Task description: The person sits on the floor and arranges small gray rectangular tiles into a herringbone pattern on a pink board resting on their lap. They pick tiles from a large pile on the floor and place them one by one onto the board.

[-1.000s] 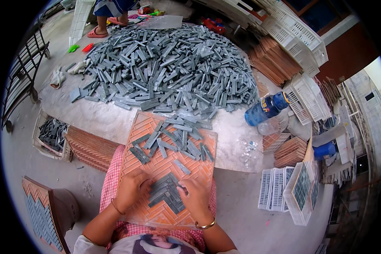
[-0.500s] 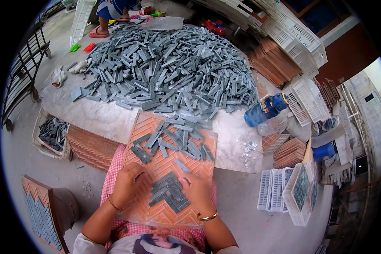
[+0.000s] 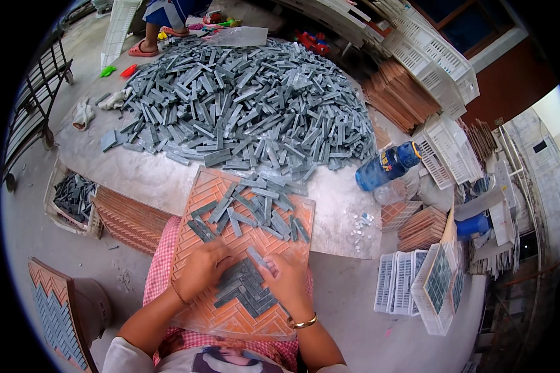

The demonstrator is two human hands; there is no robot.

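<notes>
An orange tray with a raised herringbone pattern rests on my lap, its far end on the table. A block of grey stone strips fits its grooves in a zigzag. My right hand pinches one grey stone strip above the far edge of this block. At the block's left corner, my left hand is closed, fingers curled toward the strip; whatever they may hold is hidden. Loose stone strips lie jumbled on the tray's far half.
A big heap of grey strips covers the table. To its right are a blue bottle and small white pieces. Stacked orange trays and a crate of strips stand left. A person's sandalled foot is beyond.
My left hand has moved right, toward the laid strips and my right hand. The strip in my right hand has shifted slightly left and nearer. The far person's legs have moved a little.
</notes>
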